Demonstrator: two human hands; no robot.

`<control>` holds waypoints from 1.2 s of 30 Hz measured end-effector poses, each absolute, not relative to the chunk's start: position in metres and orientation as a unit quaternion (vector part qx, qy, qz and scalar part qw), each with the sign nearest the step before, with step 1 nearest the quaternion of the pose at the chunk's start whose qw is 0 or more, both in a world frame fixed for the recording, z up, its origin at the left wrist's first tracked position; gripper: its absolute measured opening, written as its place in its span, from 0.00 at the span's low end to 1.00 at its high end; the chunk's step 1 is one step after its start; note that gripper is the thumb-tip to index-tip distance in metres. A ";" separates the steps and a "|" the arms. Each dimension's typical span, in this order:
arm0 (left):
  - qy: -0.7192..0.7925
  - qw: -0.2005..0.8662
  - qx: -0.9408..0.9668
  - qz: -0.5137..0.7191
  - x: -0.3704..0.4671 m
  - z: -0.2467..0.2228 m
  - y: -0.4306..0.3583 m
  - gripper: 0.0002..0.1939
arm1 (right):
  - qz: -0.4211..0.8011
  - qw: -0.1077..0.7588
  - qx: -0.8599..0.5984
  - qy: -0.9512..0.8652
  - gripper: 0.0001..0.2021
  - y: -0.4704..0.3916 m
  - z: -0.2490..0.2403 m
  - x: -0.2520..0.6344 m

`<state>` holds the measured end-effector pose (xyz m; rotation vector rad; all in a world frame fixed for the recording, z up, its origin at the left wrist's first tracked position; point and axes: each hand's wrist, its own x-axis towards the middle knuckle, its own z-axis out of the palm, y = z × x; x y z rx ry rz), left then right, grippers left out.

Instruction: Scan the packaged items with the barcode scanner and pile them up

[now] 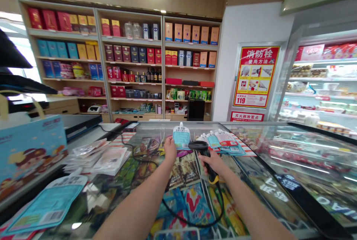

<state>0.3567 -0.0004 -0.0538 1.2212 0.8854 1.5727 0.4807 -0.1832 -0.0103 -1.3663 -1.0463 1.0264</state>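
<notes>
Wall poster (256, 76) (“消防栓”, “119”) beyond, left hand (170, 150) closed on pouch (181, 138), right hand (213, 162) around scanner (199, 146)

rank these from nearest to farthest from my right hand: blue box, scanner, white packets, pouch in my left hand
1. scanner, gripped in the right hand
2. pouch, just left of the scanner, held up in the left hand
3. white packets, piled on the left
4. blue box, far left edge
</notes>
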 end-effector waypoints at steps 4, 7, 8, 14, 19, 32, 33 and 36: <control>0.364 0.469 0.481 0.645 0.358 -0.056 0.002 0.09 | 0.428 0.543 -0.575 -0.438 0.15 -0.185 -0.011 0.480; 0.362 0.477 0.476 0.645 0.360 -0.058 0.003 0.09 | 0.426 0.546 -0.572 -0.441 0.15 -0.185 -0.013 0.480; 0.362 0.478 0.476 0.644 0.360 -0.058 0.003 0.08 | 0.427 0.543 -0.573 -0.442 0.15 -0.185 -0.013 0.480; 0.368 0.475 0.473 0.645 0.360 -0.059 0.003 0.09 | 0.439 0.529 -0.582 -0.434 0.14 -0.185 -0.014 0.481; 0.358 0.491 0.472 0.638 0.359 -0.054 -0.003 0.08 | 0.447 0.530 -0.574 -0.435 0.13 -0.185 -0.016 0.482; 0.380 0.493 0.440 0.647 0.357 -0.054 -0.007 0.09 | 0.438 0.525 -0.572 -0.452 0.15 -0.186 -0.013 0.472; 0.381 0.501 0.431 0.646 0.354 -0.051 -0.010 0.08 | 0.439 0.523 -0.572 -0.454 0.15 -0.186 -0.012 0.469; 0.375 0.534 0.423 0.629 0.333 -0.041 -0.020 0.07 | 0.448 0.511 -0.569 -0.462 0.15 -0.186 -0.009 0.457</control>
